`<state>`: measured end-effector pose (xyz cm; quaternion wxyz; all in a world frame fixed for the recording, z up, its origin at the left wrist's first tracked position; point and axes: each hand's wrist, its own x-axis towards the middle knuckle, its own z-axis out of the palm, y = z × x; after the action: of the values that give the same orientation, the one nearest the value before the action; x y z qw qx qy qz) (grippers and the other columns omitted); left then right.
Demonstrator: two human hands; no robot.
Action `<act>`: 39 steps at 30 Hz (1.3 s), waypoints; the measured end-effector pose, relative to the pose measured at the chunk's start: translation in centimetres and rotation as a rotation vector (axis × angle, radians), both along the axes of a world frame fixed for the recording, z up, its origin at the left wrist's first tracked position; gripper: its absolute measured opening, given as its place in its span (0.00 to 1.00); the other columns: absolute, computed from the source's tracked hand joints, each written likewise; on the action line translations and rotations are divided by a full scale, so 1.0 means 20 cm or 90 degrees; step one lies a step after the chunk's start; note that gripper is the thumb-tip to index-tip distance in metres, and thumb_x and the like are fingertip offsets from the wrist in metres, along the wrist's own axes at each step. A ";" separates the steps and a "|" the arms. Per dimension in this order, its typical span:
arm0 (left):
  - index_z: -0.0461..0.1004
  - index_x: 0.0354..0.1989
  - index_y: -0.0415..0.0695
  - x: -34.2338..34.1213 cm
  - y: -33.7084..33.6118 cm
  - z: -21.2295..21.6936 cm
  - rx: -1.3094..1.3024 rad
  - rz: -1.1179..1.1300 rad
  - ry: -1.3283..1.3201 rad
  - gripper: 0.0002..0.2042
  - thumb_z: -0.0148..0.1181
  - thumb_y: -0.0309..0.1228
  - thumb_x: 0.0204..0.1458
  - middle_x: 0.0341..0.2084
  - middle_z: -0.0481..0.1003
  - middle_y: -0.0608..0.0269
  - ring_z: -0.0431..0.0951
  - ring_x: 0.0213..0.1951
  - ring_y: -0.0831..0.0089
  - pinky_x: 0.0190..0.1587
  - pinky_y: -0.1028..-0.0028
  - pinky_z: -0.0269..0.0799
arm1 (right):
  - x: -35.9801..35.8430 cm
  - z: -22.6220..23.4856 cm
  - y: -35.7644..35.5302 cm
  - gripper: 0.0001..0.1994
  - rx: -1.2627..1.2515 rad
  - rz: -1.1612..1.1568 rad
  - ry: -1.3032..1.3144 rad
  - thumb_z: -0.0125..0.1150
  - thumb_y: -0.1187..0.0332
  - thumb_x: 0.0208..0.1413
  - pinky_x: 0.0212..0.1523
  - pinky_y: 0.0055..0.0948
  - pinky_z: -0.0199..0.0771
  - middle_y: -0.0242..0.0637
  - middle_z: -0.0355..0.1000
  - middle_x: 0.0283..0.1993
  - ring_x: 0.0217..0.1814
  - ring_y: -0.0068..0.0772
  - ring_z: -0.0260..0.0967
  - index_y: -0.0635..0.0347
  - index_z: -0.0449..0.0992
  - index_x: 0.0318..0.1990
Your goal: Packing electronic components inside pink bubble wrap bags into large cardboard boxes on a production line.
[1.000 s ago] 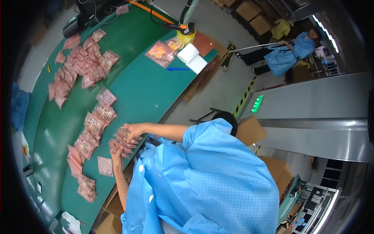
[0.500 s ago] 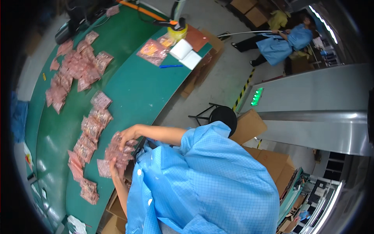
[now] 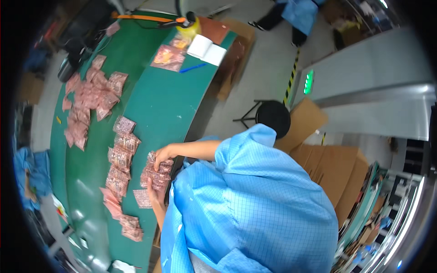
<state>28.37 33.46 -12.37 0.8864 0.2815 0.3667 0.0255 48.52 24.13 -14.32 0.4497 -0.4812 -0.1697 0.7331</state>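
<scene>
Stretching across a workshop, the green table [image 3: 168, 104] carries dozens of pink packets [image 3: 120, 159], too many to count. Both hands, right [image 3: 163, 155] and left [image 3: 152, 193], clasp one stack [image 3: 156, 172] at its near edge.

Stack of pink packets [image 3: 156, 173], flat and see-through with dark contents, held together lower left of centre in the frame, at the near edge of the green table [image 3: 168, 104]. Topmost packet tilted slightly, edges roughly aligned; stack resting just right of a row of like packets.
</scene>
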 end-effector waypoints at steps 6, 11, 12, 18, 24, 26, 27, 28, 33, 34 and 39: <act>0.60 0.60 0.40 0.18 -0.10 0.14 0.116 -0.027 0.194 0.26 0.53 0.42 0.57 0.56 0.67 0.52 0.69 0.55 0.57 0.58 0.58 0.64 | 0.03 -0.04 -0.10 0.27 -0.005 -0.085 -0.064 0.76 0.63 0.37 0.54 0.38 0.66 0.43 0.72 0.54 0.56 0.39 0.66 0.59 0.77 0.49; 0.64 0.56 0.40 0.22 0.13 -0.11 0.069 -0.215 0.085 0.24 0.50 0.44 0.59 0.52 0.70 0.54 0.70 0.53 0.60 0.57 0.60 0.66 | 0.12 -0.05 -0.13 0.29 -0.011 -0.144 -0.181 0.78 0.58 0.31 0.54 0.40 0.67 0.44 0.72 0.52 0.55 0.41 0.67 0.62 0.79 0.44; 0.64 0.56 0.40 0.24 0.22 -0.21 0.011 -0.230 0.055 0.23 0.50 0.44 0.59 0.52 0.70 0.55 0.70 0.53 0.60 0.56 0.59 0.66 | 0.13 -0.04 -0.14 0.26 0.001 -0.184 -0.139 0.77 0.60 0.33 0.46 0.39 0.73 0.41 0.75 0.47 0.47 0.37 0.71 0.60 0.80 0.43; 0.58 0.62 0.45 0.38 0.04 0.02 -0.004 -0.301 0.044 0.31 0.51 0.53 0.55 0.56 0.66 0.56 0.67 0.56 0.57 0.58 0.52 0.62 | 0.12 -0.24 -0.17 0.29 0.020 -0.266 0.003 0.77 0.59 0.36 0.52 0.38 0.70 0.41 0.72 0.53 0.54 0.36 0.68 0.60 0.76 0.49; 0.60 0.60 0.42 0.26 0.04 -0.14 -0.025 -0.187 0.051 0.27 0.50 0.46 0.59 0.55 0.68 0.52 0.69 0.55 0.55 0.59 0.53 0.63 | 0.09 -0.36 -0.09 0.28 -0.051 -0.225 -0.111 0.73 0.61 0.41 0.55 0.34 0.67 0.41 0.71 0.54 0.55 0.35 0.68 0.60 0.74 0.52; 0.60 0.61 0.41 0.23 0.06 -0.19 -0.012 -0.156 0.041 0.27 0.51 0.46 0.59 0.56 0.67 0.51 0.68 0.56 0.55 0.59 0.53 0.63 | 0.09 -0.31 -0.07 0.25 -0.072 -0.192 -0.131 0.71 0.63 0.44 0.54 0.32 0.68 0.39 0.73 0.52 0.53 0.33 0.69 0.58 0.75 0.51; 0.61 0.60 0.42 0.19 0.07 -0.21 -0.007 -0.125 0.027 0.26 0.53 0.43 0.58 0.55 0.68 0.53 0.69 0.56 0.57 0.59 0.55 0.63 | 0.07 -0.18 -0.08 0.24 -0.006 -0.196 -0.180 0.71 0.63 0.44 0.53 0.32 0.68 0.39 0.74 0.51 0.52 0.32 0.70 0.59 0.75 0.51; 0.61 0.60 0.42 0.18 0.05 -0.22 -0.004 -0.099 0.012 0.25 0.54 0.41 0.58 0.55 0.68 0.55 0.69 0.55 0.58 0.59 0.56 0.64 | 0.08 -0.09 -0.10 0.24 0.059 -0.203 -0.228 0.71 0.62 0.44 0.53 0.31 0.69 0.38 0.74 0.50 0.51 0.31 0.70 0.59 0.76 0.50; 0.60 0.60 0.41 0.18 0.04 -0.24 -0.005 -0.058 0.016 0.25 0.56 0.38 0.57 0.54 0.68 0.57 0.70 0.54 0.60 0.58 0.58 0.66 | 0.17 -0.21 -0.10 0.25 -0.002 -0.160 -0.123 0.72 0.57 0.42 0.51 0.29 0.68 0.39 0.75 0.47 0.50 0.31 0.70 0.61 0.77 0.48; 0.59 0.60 0.41 0.18 0.04 -0.25 -0.005 -0.057 0.005 0.25 0.56 0.38 0.57 0.55 0.68 0.56 0.70 0.54 0.60 0.57 0.58 0.66 | 0.19 -0.26 -0.08 0.28 -0.026 -0.155 -0.141 0.74 0.54 0.39 0.52 0.31 0.68 0.42 0.74 0.49 0.52 0.34 0.70 0.63 0.78 0.46; 0.58 0.61 0.42 0.18 0.07 -0.27 -0.013 -0.044 0.008 0.27 0.57 0.37 0.56 0.55 0.68 0.56 0.70 0.54 0.60 0.56 0.59 0.66 | 0.18 -0.35 -0.05 0.27 -0.022 -0.107 -0.210 0.68 0.58 0.47 0.57 0.30 0.63 0.37 0.72 0.54 0.55 0.32 0.67 0.59 0.72 0.54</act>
<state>31.98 34.96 -17.74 0.8873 0.2849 0.3625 -0.0108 52.19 23.11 -21.26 0.4675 -0.6147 -0.1878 0.6068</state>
